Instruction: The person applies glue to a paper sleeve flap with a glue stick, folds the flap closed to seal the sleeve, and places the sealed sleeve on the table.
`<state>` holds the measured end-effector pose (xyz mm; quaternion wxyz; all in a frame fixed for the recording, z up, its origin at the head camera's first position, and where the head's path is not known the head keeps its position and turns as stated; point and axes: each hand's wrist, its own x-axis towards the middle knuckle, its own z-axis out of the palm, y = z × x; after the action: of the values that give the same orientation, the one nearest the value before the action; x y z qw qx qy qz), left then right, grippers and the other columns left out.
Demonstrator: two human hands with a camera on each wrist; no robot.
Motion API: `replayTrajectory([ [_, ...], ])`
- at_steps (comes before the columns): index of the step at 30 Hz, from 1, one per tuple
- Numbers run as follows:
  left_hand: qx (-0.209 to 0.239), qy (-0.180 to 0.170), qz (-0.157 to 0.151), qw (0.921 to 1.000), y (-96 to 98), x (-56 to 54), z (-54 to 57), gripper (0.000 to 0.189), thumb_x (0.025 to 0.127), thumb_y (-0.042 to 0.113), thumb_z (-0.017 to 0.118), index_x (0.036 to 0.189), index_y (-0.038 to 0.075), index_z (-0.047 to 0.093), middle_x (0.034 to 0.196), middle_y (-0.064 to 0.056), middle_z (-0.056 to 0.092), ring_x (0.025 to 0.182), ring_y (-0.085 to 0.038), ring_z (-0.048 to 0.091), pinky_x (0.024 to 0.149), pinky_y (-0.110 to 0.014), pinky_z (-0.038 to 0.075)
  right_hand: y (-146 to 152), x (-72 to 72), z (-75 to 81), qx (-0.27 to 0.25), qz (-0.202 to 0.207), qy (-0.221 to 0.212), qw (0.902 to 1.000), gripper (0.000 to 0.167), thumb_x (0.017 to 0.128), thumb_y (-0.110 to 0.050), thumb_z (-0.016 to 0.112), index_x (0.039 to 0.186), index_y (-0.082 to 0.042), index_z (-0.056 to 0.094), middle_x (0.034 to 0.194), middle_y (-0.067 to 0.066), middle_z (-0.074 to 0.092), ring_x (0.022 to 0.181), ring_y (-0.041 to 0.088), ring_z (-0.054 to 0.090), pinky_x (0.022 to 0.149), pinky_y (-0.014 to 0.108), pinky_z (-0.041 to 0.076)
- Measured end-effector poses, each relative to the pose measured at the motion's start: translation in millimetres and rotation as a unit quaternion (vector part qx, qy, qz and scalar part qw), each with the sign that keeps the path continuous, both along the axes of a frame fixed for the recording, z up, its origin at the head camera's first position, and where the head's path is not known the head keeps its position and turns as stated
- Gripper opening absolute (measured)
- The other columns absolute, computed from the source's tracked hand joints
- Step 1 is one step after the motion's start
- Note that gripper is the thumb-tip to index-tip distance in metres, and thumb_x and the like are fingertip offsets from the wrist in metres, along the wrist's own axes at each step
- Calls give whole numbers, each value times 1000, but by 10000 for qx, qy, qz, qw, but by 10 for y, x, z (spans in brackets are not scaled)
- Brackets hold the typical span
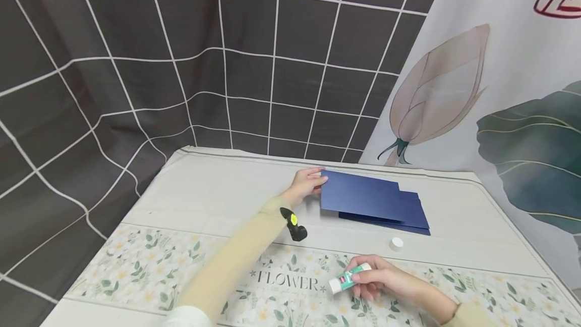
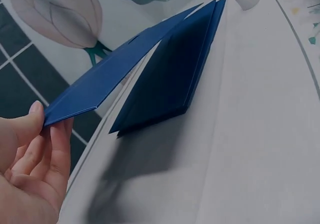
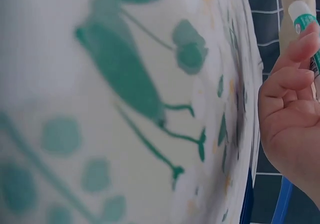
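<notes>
My left hand (image 1: 304, 185) pinches the left edge of a dark blue card panel (image 1: 358, 196), thumb on top and fingers beneath. In the left wrist view this raised panel (image 2: 105, 81) slants above another dark blue card piece (image 2: 170, 68), which lies on the table and looks layered. Whether the two are joined at the far end I cannot tell. Low in the head view, my right hand (image 1: 379, 279) holds a white and green glue stick (image 1: 349, 279), its white end pointing left. A small white cap (image 1: 396, 243) stands on the table between the cards and my right hand.
A pale cloth (image 1: 218, 185) covers the table, with a floral band (image 1: 150, 261) printed with FLOWER along the near side. Behind hang a dark grid-patterned curtain (image 1: 249, 79) and a white one with flower and leaf prints (image 1: 440, 90).
</notes>
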<state>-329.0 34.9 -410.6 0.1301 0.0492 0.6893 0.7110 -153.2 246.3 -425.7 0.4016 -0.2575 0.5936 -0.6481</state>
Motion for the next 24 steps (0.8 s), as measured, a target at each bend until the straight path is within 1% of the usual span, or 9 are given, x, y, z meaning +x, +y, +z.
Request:
replayTrajectory([
  [5,5,0,100,10000,202,-33,-107,46,88,1,66,133,3,56,119,-20,66,88,-13,68,80,-30,58,-37,25,-23,-135,197,9,9997,22,99,-9,39,105,-15,60,84,-12,71,57,-2,52,39,30,16],
  [6,99,100,61,9999,248,-128,-233,46,86,2,68,132,4,58,116,-19,68,86,-13,69,77,-29,59,-41,28,-22,-133,209,-9,9997,22,99,-9,39,105,-16,60,84,-13,71,57,-2,52,39,30,16],
  [9,105,90,-12,9999,361,-328,-484,48,82,4,74,128,10,62,110,-11,71,85,-16,71,73,-30,60,-49,31,-16,-127,209,-1,9997,23,99,-10,39,105,-17,60,83,-13,71,57,-3,52,39,30,16],
  [12,122,37,-91,9999,446,-452,-657,49,80,6,76,127,11,63,111,-11,71,89,-19,72,73,-30,60,-53,30,-10,-136,207,27,9997,23,99,-9,39,105,-17,60,84,-13,71,57,-3,53,38,30,16],
  [13,4,-109,-66,9999,455,-383,-577,49,82,4,74,129,9,61,116,-12,69,95,-21,71,77,-32,59,-54,29,-9,-133,204,41,9997,23,99,-9,39,105,-17,59,84,-13,71,57,-3,53,38,30,16],
  [15,-71,-109,-45,9999,463,-271,-478,50,84,2,72,132,4,57,122,-15,65,100,-23,70,80,-31,59,-55,27,-8,-126,205,54,9997,23,99,-9,39,105,-17,59,83,-13,71,57,-3,52,38,29,17],
  [19,-199,-167,17,9997,438,16,-177,49,89,-2,64,135,-6,49,130,-21,58,112,-30,64,89,-33,56,-52,22,-1,-47,206,55,9998,21,99,-10,40,105,-17,59,83,-13,71,57,-2,52,39,28,19],
  [21,-250,-127,-4,9996,416,90,-108,49,90,-1,62,136,-8,47,132,-24,56,115,-33,62,92,-34,54,-50,21,2,-12,197,50,9998,20,99,-11,40,104,-17,58,83,-13,71,57,-2,51,39,28,20],
  [24,-345,-111,-148,9992,385,124,-91,48,92,1,61,137,-9,46,134,-26,54,118,-34,60,95,-35,52,-44,17,3,20,154,82,9998,18,99,-11,40,104,-16,56,84,-12,71,57,-2,51,39,28,20],
])
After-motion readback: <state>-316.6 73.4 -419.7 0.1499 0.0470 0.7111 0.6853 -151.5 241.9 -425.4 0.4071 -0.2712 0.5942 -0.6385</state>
